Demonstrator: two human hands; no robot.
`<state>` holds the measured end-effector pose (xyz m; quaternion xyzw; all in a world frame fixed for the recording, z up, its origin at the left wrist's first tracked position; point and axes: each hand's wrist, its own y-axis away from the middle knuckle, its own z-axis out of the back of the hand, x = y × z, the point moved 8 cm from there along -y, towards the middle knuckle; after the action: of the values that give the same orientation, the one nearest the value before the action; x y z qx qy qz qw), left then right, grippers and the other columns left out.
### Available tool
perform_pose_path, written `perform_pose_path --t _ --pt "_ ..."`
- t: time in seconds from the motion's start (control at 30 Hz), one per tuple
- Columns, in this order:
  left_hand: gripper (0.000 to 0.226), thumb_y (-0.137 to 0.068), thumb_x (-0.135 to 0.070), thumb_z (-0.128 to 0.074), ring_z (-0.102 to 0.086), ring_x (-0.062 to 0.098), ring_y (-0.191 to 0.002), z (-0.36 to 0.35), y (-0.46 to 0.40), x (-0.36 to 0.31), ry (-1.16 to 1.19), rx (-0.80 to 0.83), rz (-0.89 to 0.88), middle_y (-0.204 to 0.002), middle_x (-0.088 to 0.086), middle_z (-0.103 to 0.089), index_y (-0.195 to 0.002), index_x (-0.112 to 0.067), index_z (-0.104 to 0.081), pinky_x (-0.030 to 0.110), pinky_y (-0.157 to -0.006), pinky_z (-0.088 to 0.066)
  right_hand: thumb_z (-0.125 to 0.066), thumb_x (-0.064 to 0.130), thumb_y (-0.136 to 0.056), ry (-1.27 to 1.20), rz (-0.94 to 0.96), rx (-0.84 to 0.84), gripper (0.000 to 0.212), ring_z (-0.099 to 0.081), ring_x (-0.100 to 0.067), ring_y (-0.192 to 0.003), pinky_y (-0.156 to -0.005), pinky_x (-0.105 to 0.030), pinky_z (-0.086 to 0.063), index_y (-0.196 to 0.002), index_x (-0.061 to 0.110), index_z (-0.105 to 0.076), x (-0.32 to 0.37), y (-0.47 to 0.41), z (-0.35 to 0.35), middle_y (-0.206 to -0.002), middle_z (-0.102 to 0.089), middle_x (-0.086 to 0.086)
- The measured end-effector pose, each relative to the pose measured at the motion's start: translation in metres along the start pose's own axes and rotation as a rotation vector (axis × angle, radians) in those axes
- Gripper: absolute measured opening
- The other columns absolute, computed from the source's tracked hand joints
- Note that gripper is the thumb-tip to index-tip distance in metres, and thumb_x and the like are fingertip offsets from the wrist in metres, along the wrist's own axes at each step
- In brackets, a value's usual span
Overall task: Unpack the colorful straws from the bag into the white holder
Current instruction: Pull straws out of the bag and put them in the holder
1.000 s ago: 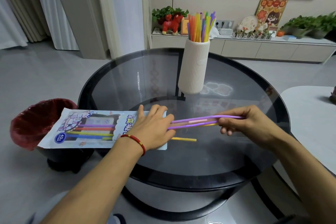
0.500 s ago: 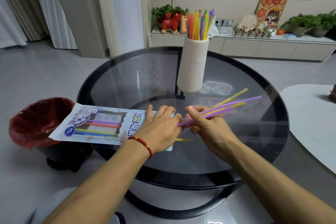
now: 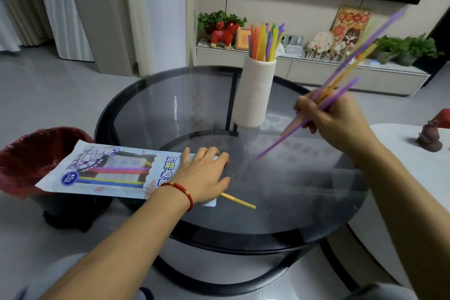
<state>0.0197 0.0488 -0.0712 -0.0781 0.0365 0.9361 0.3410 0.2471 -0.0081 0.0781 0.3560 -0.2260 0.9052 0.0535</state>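
The straw bag (image 3: 104, 173) lies flat at the left edge of the round glass table (image 3: 280, 202), with several coloured straws still visible through its window. My left hand (image 3: 204, 175) presses flat on the bag's open end. One yellow straw (image 3: 239, 201) lies on the glass, poking out from under that hand. My right hand (image 3: 333, 117) grips a bundle of purple and yellow straws (image 3: 345, 75), lifted and tilted up to the right, to the right of the white ribbed holder (image 3: 254, 95). The holder stands upright at the table's far side with several straws (image 3: 264, 41) in it.
A red-lined bin (image 3: 31, 158) sits on the floor left of the table, under the bag's end. A white table (image 3: 414, 161) with a small dark figurine (image 3: 429, 137) stands at the right. A low cabinet (image 3: 311, 68) with plants and ornaments runs along the back wall.
My right hand has pulled the bundle of straws clear of the bag and raised it up and to the right, tilting it steeply. My left hand stays on the bag.
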Motion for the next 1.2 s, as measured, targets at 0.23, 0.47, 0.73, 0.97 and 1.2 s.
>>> perform_pose_path --t 0.23,0.47,0.73,0.97,1.2 --pt "0.037 -0.095 -0.047 -0.045 -0.036 0.027 -0.134 0.002 0.000 -0.002 -0.017 0.013 0.003 -0.138 0.003 -0.045 -0.125 -0.025 -0.047 0.065 -0.114 -0.018 -0.065 0.028 -0.100 0.201 0.077 0.204 0.022 -0.072 -0.015 -0.075 -0.071 -0.030 -0.062 -0.098 0.007 -0.074 0.020 -0.010 -0.057 -0.085 -0.073 -0.005" --pt "0.038 -0.096 -0.045 -0.044 -0.036 0.029 -0.133 0.003 -0.001 -0.002 -0.045 0.026 -0.007 -0.141 0.005 -0.042 -0.128 -0.024 -0.045 0.064 -0.113 -0.020 -0.067 0.037 -0.098 0.208 0.103 0.224 0.030 -0.070 -0.010 -0.068 -0.070 -0.031 -0.065 -0.102 0.008 -0.074 -0.003 0.004 -0.091 -0.088 -0.070 0.004" --pt "0.036 -0.097 -0.045 -0.045 -0.037 0.030 -0.131 0.002 -0.006 -0.002 0.001 0.037 0.001 -0.135 0.007 -0.042 -0.126 -0.024 -0.045 0.065 -0.114 -0.020 -0.070 0.026 -0.097 -0.057 -0.058 0.202 0.021 -0.077 -0.018 -0.069 -0.074 -0.036 -0.067 -0.092 0.006 -0.076 -0.028 0.020 -0.093 -0.079 -0.078 -0.007" --pt "0.041 -0.097 -0.047 -0.043 -0.030 0.028 -0.138 0.007 -0.016 -0.005 0.044 -0.024 0.014 -0.140 0.006 -0.042 -0.132 -0.025 -0.044 0.067 -0.116 -0.009 -0.072 0.025 -0.097 -0.357 -0.065 -0.087 0.017 -0.080 -0.021 -0.077 -0.076 -0.037 -0.067 -0.098 0.009 -0.078 -0.007 -0.028 -0.045 -0.082 -0.081 -0.007" --pt "0.046 -0.097 -0.047 -0.046 -0.026 0.028 -0.142 0.009 -0.016 -0.006 0.118 -0.030 0.024 -0.145 0.006 -0.040 -0.139 -0.027 -0.041 0.068 -0.116 -0.011 -0.069 0.027 -0.099 -0.417 0.040 -0.368 0.020 -0.081 -0.020 -0.075 -0.073 -0.036 -0.067 -0.085 0.014 -0.075 0.043 -0.110 0.009 -0.077 -0.079 -0.001"
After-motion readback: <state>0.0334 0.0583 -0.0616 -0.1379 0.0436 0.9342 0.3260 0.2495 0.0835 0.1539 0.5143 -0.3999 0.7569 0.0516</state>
